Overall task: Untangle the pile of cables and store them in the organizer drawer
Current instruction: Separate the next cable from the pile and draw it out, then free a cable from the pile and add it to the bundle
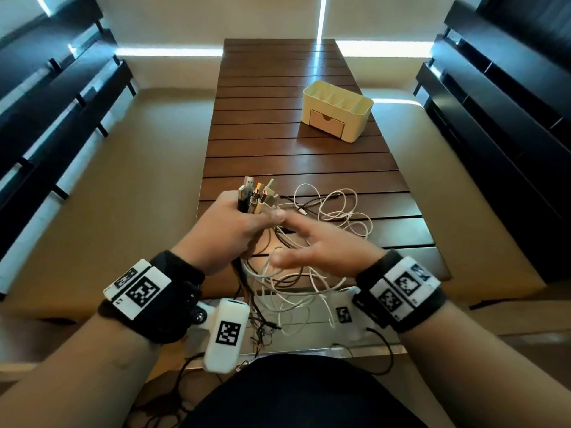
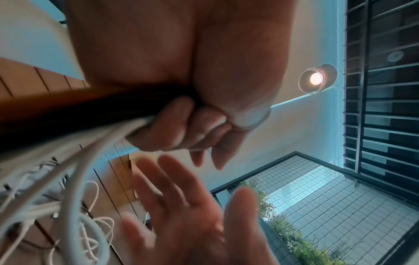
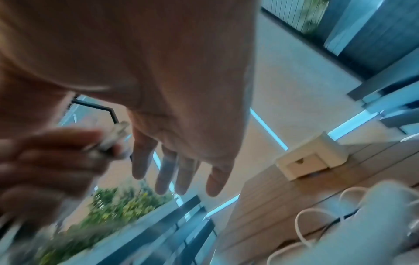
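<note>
Slatted wooden table (image 1: pixel 302 156), left hand (image 1: pixel 228 233) clamped on tangled white and dark cables (image 1: pixel 296 273), right hand (image 1: pixel 321 248) spread.

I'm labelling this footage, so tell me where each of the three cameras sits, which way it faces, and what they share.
Head: on the head, looking down the slatted table; both forearms show, left hand gripping the cable bundle.
Left wrist: under the left hand, looking along its curled fingers up at a ceiling lamp.
Right wrist: under the open right hand, facing the organizer.
Shared: head and right wrist both show the organizer, drawer closed.
</note>
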`<state>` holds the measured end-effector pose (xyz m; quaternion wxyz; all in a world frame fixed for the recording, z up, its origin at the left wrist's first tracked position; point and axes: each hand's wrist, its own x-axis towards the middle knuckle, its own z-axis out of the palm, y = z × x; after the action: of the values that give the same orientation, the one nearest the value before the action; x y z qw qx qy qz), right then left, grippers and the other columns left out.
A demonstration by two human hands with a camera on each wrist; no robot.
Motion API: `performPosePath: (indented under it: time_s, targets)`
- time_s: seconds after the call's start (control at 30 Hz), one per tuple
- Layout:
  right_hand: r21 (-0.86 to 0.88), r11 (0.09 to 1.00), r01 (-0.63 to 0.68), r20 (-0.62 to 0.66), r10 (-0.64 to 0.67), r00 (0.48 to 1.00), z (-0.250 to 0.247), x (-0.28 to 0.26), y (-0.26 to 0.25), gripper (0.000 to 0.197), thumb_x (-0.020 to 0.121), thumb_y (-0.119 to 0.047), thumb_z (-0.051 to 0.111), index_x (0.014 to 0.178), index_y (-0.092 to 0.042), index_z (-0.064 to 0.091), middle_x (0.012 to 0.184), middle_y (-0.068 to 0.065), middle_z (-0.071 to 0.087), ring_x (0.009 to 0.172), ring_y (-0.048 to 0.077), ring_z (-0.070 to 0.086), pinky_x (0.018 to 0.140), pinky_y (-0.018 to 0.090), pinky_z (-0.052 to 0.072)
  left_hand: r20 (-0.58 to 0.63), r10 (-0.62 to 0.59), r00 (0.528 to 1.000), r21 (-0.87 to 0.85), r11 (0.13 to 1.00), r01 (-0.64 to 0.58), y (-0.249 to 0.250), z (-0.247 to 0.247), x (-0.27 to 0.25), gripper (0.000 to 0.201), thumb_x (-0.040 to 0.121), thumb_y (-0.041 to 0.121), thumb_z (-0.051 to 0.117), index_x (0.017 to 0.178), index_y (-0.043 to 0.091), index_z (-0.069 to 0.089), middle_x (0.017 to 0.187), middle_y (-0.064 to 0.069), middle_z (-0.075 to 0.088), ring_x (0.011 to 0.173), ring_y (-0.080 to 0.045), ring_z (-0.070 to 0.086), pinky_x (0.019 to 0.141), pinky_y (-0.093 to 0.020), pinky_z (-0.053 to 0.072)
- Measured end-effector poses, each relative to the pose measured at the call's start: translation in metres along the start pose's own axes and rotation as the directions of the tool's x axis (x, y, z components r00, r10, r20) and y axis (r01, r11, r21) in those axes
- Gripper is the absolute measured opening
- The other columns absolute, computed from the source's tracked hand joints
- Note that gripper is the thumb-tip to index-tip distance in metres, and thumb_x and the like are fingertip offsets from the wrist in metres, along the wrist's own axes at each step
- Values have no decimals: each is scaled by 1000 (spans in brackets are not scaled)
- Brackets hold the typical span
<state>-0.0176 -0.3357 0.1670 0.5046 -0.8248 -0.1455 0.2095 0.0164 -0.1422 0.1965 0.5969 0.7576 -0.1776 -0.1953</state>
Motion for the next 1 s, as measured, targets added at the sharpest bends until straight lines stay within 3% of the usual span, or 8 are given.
performPosePath:
  time_s: [0.1,0.2,0.33,0.4,0.5,0.63,0.83,1.0]
  targets:
    - [-39,998,-52,163,58,985,34,22,5,97,66,-80,67,147,-35,39,150,-11,48,136,11,48,115,45,38,-101,19,995,-100,995,-29,6,2,4,27,96,18,66,82,-3,55,51,-3,34,42,-17,28,43,-30,25]
    - [100,985,-143,289,109,951,54,31,9,68,81,-62,66,131,-20,52,130,7,64,114,27,65,97,54,54,-160,-60,985,-229,973,23,6,-6,6,29,96,16,65,71,8,51,49,0,30,40,-14,24,45,-29,18]
    - [109,982,-155,361,106,926,41,29,14,55,89,-44,66,136,-20,52,133,3,64,112,12,64,98,41,53,-137,-122,983,-236,968,87,-4,-10,1,26,95,18,66,76,8,51,51,-1,29,43,-14,24,47,-32,17]
    - [7,995,-100,263,94,960,24,27,19,60,84,-52,70,136,-26,56,131,-7,65,117,7,62,104,34,48,-134,-128,983,-180,978,103,-11,-10,-1,24,95,19,66,81,5,54,50,-1,31,44,-16,26,47,-32,21]
    - [87,994,-66,-95,74,993,-4,27,42,29,92,-38,68,116,-21,71,108,-7,73,98,3,68,91,27,53,-134,-154,979,-121,983,138,-18,-14,-5,32,96,23,66,69,12,51,48,-1,36,42,-18,31,46,-28,30]
    - [66,975,-210,-572,210,793,-27,43,98,15,92,-29,68,78,-24,69,73,-9,67,67,6,59,70,29,46,-152,-197,969,-150,973,175,-23,-20,-6,39,95,24,66,59,18,50,47,-1,36,41,-17,31,46,-27,30]
    - [-30,937,-348,-464,295,835,-21,79,138,4,90,-23,72,86,-23,74,83,-7,69,73,9,62,59,16,41,-157,-233,960,-171,963,206,-24,-23,-5,41,94,20,68,56,22,53,50,-3,33,41,-16,28,49,-28,25]
    - [-137,939,-316,-398,240,886,-12,110,145,15,86,-13,75,101,-14,77,96,2,70,88,13,61,79,22,45,-154,-258,954,-141,961,237,-26,-26,-5,42,93,22,68,53,25,57,48,1,36,40,-16,30,46,-27,27]
